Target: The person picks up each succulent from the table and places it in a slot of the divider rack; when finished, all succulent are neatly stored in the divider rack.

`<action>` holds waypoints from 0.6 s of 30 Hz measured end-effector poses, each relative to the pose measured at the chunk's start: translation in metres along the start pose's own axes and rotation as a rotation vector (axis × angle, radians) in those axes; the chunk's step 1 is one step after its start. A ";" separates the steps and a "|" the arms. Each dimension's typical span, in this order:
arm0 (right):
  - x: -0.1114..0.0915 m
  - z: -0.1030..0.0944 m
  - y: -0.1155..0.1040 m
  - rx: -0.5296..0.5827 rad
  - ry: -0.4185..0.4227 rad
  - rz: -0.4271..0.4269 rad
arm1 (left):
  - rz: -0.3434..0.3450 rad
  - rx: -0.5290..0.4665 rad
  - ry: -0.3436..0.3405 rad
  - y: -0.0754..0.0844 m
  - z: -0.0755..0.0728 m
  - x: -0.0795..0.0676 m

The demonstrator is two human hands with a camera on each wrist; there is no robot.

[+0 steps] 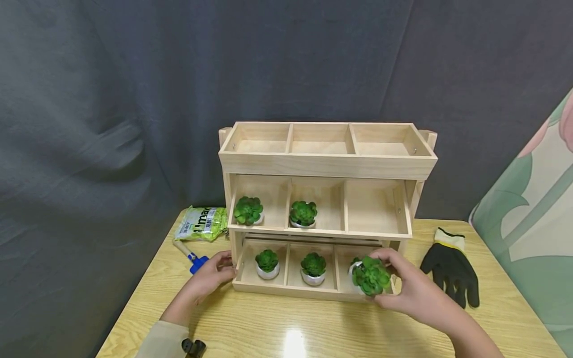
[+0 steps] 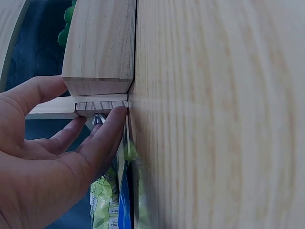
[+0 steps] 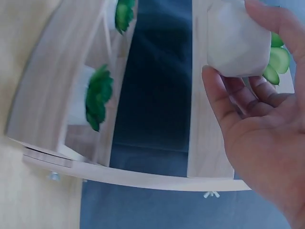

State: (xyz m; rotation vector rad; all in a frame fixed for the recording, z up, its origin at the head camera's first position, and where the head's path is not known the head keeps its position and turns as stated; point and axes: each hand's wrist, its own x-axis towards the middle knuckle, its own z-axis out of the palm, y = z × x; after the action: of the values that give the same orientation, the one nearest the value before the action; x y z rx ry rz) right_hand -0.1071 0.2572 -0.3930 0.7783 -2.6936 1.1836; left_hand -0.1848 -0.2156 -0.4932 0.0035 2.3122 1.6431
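Observation:
A three-tier wooden plant stand (image 1: 329, 166) stands on the table. At its lower left corner my left hand (image 1: 214, 276) grips the wood, the thumb and fingers on different sides of the corner. My right hand (image 1: 403, 283) holds a potted succulent (image 1: 372, 278) by its white faceted pot (image 3: 238, 40), in front of the lower right part of the stand. Behind it, another succulent (image 3: 97, 98) sits in the bottom tray, mostly hidden in the head view. Two more succulents (image 1: 267, 263) stand in that tray's left and middle compartments.
The middle tier holds two succulents, left (image 1: 248, 211) and centre (image 1: 303, 214). A green bag (image 1: 203, 223) and a blue trowel (image 1: 197, 263) lie left of the stand. To the right lies a black work glove (image 1: 449, 271). Wing nuts (image 3: 211, 194) stick out from the stand's side.

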 end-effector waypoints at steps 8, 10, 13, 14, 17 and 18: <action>0.018 -0.023 0.000 0.013 0.067 0.048 | -0.007 0.001 -0.003 -0.001 -0.001 0.000; 0.023 -0.029 -0.001 0.022 0.072 0.076 | -0.006 -0.001 -0.001 -0.001 -0.001 0.000; 0.032 -0.037 -0.004 0.017 0.085 0.113 | 0.000 -0.006 -0.004 -0.001 -0.001 0.000; 0.035 -0.040 -0.004 0.011 0.089 0.123 | 0.001 -0.005 -0.001 -0.001 -0.001 0.000; 0.043 -0.047 -0.006 -0.002 0.106 0.133 | 0.001 -0.010 0.000 0.000 0.000 0.000; 0.046 -0.049 -0.007 -0.004 0.110 0.138 | 0.000 -0.011 0.000 -0.001 0.000 0.000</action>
State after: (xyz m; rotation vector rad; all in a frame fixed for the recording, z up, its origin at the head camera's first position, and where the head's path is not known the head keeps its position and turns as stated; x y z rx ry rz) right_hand -0.1493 0.2689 -0.3415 0.5172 -2.6950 1.2111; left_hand -0.1848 -0.2162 -0.4938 0.0013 2.3035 1.6553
